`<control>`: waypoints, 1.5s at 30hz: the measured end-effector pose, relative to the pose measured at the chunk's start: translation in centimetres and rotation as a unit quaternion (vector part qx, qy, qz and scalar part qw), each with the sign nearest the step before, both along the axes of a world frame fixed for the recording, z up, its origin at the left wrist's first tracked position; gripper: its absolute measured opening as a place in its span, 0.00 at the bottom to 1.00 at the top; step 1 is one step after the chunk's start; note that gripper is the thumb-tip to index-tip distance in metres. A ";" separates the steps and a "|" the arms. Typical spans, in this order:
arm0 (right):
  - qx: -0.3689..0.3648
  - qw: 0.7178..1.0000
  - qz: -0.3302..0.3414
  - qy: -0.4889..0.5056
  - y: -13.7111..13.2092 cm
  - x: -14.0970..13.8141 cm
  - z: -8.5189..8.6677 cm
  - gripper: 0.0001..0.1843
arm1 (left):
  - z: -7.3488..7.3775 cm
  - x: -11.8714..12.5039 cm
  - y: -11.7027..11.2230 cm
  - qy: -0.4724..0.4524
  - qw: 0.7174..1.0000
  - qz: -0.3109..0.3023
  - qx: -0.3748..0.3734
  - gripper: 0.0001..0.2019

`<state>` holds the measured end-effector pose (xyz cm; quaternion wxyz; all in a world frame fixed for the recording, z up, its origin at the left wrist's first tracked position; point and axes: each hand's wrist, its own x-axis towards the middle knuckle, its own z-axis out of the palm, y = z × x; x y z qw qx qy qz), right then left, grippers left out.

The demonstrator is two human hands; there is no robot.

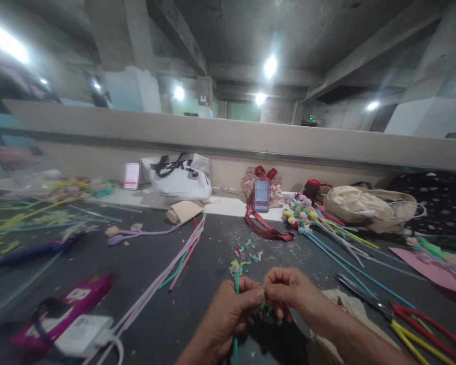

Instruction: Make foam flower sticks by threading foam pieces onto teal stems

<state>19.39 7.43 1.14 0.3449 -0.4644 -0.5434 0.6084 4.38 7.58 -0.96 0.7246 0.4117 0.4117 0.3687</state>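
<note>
Green stem (pixel 236 285): upright in view, just on the near side of the scrap pile (pixel 251 252), which is the reference for all positions below. At its far end, a small multicoloured cluster (pixel 235 268); attached or merely touching, cannot tell.

Left hand (pixel 228 306): near side of pile, fingers wrapped round the stem. Right hand (pixel 291 290): near side and right of pile, thumb and forefinger drawn in to meet the left fingertips; whether they pinch anything is too small to tell.

Risks (judged):
1. A tiny piece slipping from the fingertips would be hard to pick out among the pile's similar bits.
2. Stem could twist or kink if the left grip is uneven.
3. Right forearm crosses a pale cloth (pixel 351 303), nearward and right of pile; a wide rightward swing might drag it or knock the long-bladed tool (pixel 383 307) farther right.
</note>
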 end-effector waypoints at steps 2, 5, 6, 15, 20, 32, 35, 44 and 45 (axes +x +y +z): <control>-0.005 1.000 0.015 0.021 0.1 0.1 -0.1 0.09 | 0.0 0.0 -0.1 0.000 1.000 0.018 0.008 0.13; -0.024 0.997 0.034 0.060 0.3 0.2 -0.2 0.10 | 0.0 0.0 -0.3 0.000 1.000 0.022 0.003 0.13; -0.035 0.996 0.038 0.072 0.3 0.2 -0.2 0.10 | 0.1 0.0 -0.4 0.002 1.000 0.017 -0.002 0.13; -0.106 0.979 0.051 0.165 0.4 0.3 -1.5 0.10 | 0.3 -0.1 -0.2 0.007 1.000 -0.010 0.007 0.11; -0.105 0.979 0.027 0.172 0.2 0.4 -1.8 0.11 | 0.3 -0.1 0.1 0.009 1.000 -0.025 -0.002 0.12; 0.080 0.994 -0.043 -0.052 -0.8 0.8 0.2 0.10 | 0.0 -0.2 0.0 -0.095 0.991 -0.062 -0.075 0.11; 0.138 0.986 -0.023 -0.090 -1.1 0.6 0.4 0.05 | -0.1 0.0 -0.1 -0.078 0.992 -0.067 -0.077 0.11; 0.122 0.985 -0.013 -0.119 -0.9 0.2 -0.5 0.06 | -0.1 0.0 -0.2 -0.072 0.993 -0.063 -0.071 0.12; 0.125 0.985 -0.009 -0.122 -0.9 0.2 -0.6 0.06 | -0.1 0.0 -0.2 -0.072 0.993 -0.062 -0.071 0.12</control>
